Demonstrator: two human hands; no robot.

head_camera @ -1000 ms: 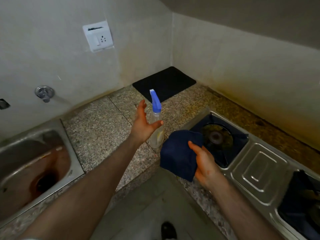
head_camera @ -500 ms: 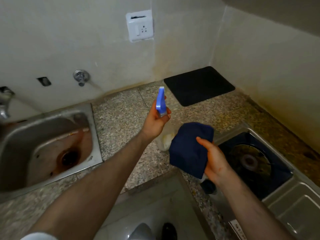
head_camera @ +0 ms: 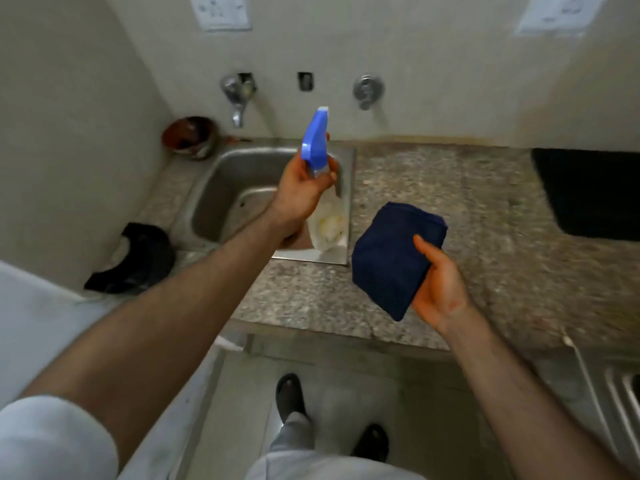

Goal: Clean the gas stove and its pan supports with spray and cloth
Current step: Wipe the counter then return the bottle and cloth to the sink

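Observation:
My left hand point(head_camera: 300, 190) grips the neck of a clear spray bottle point(head_camera: 327, 221) with a blue trigger head, holding it over the right side of the steel sink point(head_camera: 211, 188). My right hand point(head_camera: 438, 282) holds a folded dark blue cloth point(head_camera: 388, 258) above the granite counter point(head_camera: 433, 188). Only a steel corner of the gas stove point(head_camera: 620, 389) shows at the lower right edge; its burners and pan supports are out of view.
A black mat point(head_camera: 588, 192) lies on the counter at the right. Two wall taps point(head_camera: 237, 93) sit above the sink, a brown bowl point(head_camera: 188, 135) behind it, and a black object point(head_camera: 138, 259) at its left. My feet stand on the floor below.
The view swung left from the stove to the sink. My left hand closed on the spray bottle, lifted it and carried it left over the sink. The cloth stayed in my right hand.

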